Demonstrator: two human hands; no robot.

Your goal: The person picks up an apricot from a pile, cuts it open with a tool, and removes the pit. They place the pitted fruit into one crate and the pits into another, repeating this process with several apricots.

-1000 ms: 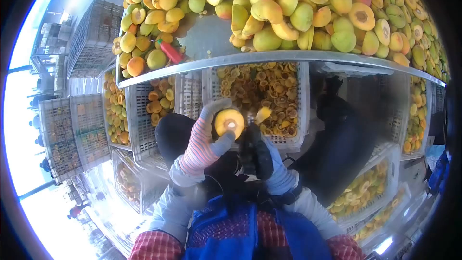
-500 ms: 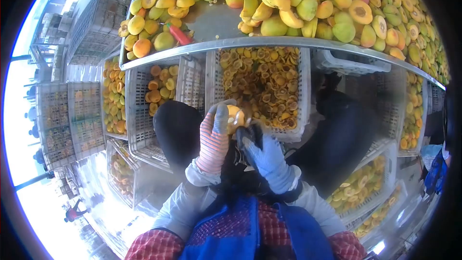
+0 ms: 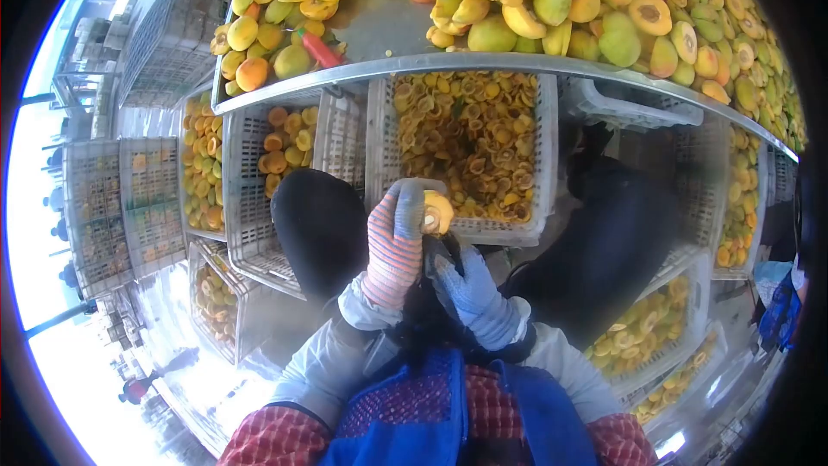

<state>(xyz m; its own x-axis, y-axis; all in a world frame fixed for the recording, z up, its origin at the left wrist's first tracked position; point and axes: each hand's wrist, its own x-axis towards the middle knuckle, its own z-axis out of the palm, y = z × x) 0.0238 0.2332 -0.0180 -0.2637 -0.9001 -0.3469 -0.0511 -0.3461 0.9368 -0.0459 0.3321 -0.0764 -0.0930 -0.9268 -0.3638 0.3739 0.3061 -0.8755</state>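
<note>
My left hand (image 3: 392, 246), in a pink-and-grey striped glove, is closed around a cut yellow peach (image 3: 437, 212), whose pale, round middle faces up. Just below and to the right, my right hand (image 3: 473, 289) wears a light blue glove. Its fingers are wrapped round a black tool (image 3: 442, 252), whose upper end is close to the peach; the tool's exact kind cannot be made out. Both hands are above my lap, near a white plastic crate (image 3: 545, 155) full of ring-shaped peach scraps (image 3: 466, 134).
A metal-edged table (image 3: 509, 61) heaped with whole and halved peaches (image 3: 617, 39) spans the front. On it lies a red object with a green end (image 3: 322, 50). Crates of peaches stand left (image 3: 250, 173) and right (image 3: 647, 328). Another person (image 3: 136, 388) is far left.
The peach has turned and shifted slightly right in my left hand, showing its pale middle. My right hand and the black tool have moved a little lower, and their motion blur is less.
</note>
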